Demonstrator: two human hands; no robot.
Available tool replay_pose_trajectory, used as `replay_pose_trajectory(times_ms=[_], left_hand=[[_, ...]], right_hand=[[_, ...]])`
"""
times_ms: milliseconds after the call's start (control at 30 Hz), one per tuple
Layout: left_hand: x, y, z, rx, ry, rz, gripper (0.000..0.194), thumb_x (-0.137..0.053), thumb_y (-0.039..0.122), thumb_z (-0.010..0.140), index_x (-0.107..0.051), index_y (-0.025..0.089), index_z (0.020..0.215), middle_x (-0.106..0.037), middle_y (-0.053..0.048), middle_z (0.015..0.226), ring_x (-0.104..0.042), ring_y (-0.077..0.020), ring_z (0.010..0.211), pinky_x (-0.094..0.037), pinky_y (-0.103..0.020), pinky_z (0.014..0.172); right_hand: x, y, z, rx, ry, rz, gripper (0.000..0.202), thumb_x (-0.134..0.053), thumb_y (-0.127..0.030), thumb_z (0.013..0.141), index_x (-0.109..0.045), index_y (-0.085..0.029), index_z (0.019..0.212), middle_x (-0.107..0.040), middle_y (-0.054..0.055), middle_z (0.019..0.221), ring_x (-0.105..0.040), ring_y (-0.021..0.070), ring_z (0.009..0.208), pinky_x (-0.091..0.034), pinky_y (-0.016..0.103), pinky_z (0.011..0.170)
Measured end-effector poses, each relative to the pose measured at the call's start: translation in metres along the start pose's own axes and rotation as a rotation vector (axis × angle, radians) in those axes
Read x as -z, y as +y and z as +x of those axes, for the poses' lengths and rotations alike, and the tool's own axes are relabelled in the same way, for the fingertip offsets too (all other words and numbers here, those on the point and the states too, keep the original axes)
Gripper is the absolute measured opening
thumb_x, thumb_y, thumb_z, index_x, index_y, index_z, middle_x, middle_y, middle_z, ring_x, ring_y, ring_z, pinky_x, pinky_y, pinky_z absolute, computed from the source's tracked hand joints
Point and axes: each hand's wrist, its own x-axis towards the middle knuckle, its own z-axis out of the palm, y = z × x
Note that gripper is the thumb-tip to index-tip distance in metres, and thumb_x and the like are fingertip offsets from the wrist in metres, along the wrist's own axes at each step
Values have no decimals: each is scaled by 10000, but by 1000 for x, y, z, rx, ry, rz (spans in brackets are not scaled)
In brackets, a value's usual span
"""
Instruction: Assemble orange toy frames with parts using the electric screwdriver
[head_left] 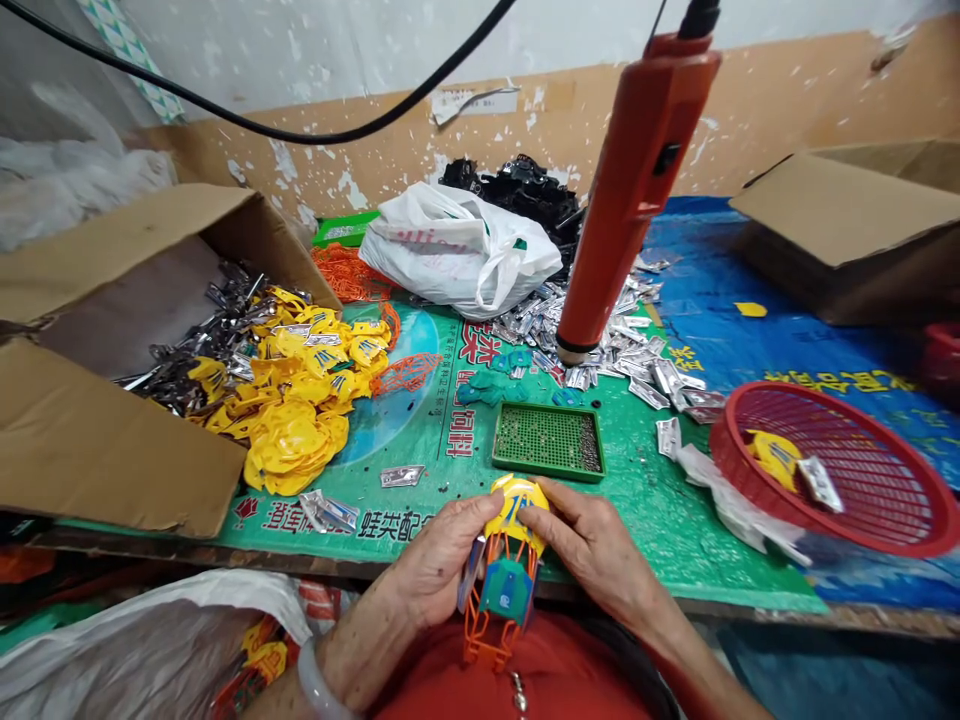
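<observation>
Close to my body, at the table's front edge, I hold a toy car body with a yellow hood, an orange frame and a teal-green block in its middle. My left hand grips its left side. My right hand closes on the yellow part from the right, its fingers on the blue marking. Just beyond my hands lies a green tray with small screws along its right side. A red electric screwdriver hangs above the table, apart from both hands. The underside of the toy is hidden.
A cardboard box on the left spills yellow parts and dark parts. Behind the tray lie silver parts, teal pieces and a white plastic bag. At right are a red basket and another box.
</observation>
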Motion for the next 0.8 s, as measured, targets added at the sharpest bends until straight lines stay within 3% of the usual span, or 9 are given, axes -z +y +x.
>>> replay_pose_trajectory(times_ms=[167,300,567,800], left_hand=[[1,-3,-1,-10,-27,9,262,-791,277,649,-687,94,805,-648,-16,647,-566,-85,515,-445,-193,508],[-6,-3,-4,-16,-36,37,201,-764,218,665,-697,88,802,-679,-36,690,-590,-89,529,-453,-181,513],[-8,-8,-6,-42,-72,32,287,-741,264,698,-708,75,912,-704,-85,746,-621,-121,608,-475,-202,587],[-7,-8,-4,-62,-10,138,268,-732,266,678,-718,84,874,-684,-56,696,-582,-110,569,-427,-186,528]], right_hand=[[-2,-1,-4,39,35,-193,362,-422,-466,911,-620,-163,890,-656,45,740,-578,154,647,-456,259,595],[-3,6,-8,67,70,-282,449,-405,-488,909,-610,-131,1089,-712,113,881,-658,211,740,-507,318,661],[-2,10,-14,99,58,-187,549,-497,-458,874,-494,-119,1306,-636,163,1215,-638,257,1050,-517,405,875],[-12,15,-14,38,33,-193,560,-478,-460,885,-474,-124,1333,-645,165,1199,-639,275,1045,-516,428,869]])
